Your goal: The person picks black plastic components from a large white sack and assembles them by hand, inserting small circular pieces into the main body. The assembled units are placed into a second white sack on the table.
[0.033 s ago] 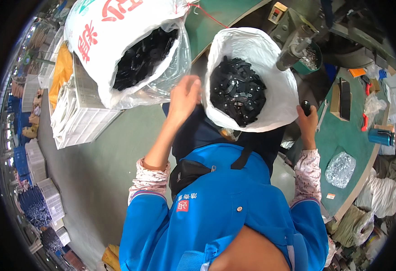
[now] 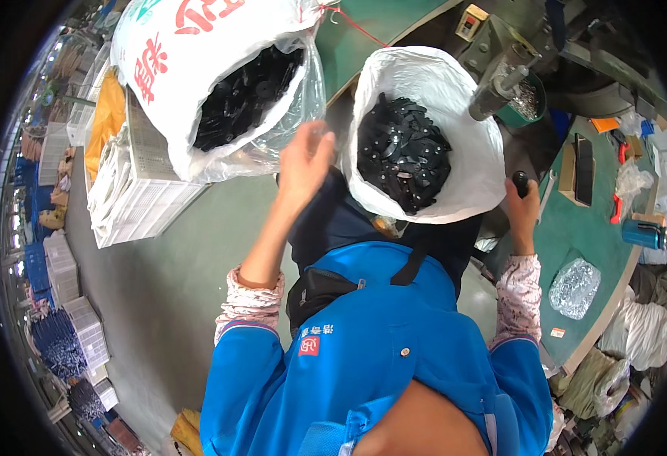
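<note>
The right hand point(image 2: 524, 208) clasps a black knob point(image 2: 520, 182) — likely stiff, smooth, best palmed — right of the right-hand white bag point(image 2: 474, 163). The left hand point(image 2: 307, 163), blurred near that bag's left, I cannot tell; black pieces point(image 2: 402, 156) inside look light, rigid.

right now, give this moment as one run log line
left hand: near left sack | right hand: gripping black object | middle sack: black parts inside

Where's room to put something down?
On the green tabletop between the brown cardboard box and crumpled clear plastic bag; also the grey floor between the white plastic crates and left forearm. It's crowded around the red-handled tool and blue cylindrical container.
</note>
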### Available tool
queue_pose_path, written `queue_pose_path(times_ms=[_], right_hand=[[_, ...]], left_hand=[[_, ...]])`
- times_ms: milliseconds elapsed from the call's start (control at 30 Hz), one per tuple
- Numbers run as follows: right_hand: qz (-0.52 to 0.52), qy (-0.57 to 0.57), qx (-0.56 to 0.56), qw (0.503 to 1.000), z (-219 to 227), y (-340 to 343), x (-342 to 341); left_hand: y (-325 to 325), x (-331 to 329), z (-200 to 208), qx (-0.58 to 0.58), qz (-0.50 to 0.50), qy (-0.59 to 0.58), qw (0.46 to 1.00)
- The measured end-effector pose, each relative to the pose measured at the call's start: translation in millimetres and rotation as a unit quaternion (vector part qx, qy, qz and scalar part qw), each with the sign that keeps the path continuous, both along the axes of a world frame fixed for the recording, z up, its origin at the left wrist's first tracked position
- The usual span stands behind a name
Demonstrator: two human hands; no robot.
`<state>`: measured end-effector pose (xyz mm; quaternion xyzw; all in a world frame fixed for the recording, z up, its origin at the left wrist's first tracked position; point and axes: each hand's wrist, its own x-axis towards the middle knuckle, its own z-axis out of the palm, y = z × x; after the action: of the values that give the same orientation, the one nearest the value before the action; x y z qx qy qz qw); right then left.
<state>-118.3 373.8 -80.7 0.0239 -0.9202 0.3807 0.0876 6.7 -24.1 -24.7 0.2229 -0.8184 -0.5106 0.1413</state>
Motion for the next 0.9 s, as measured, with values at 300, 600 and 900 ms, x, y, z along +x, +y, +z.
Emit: queue_pose_path(times_ms=[300,600,900], right_hand=[[0.05,-0.003,-0.164,0.985,51,-45,31],[0.173,0.034,-0.175,0.969,79,-109,71],[0.248,0.01,-0.203,0.947,84,-139,86]], left_hand=[[-93,-5,48,-0.618,0.053,0.017,0.784],[-140,-40,62,-0.712,-0.12,-0.096,0.685],[-134,-44,61,-0.753,-0.139,-0.104,0.635]])
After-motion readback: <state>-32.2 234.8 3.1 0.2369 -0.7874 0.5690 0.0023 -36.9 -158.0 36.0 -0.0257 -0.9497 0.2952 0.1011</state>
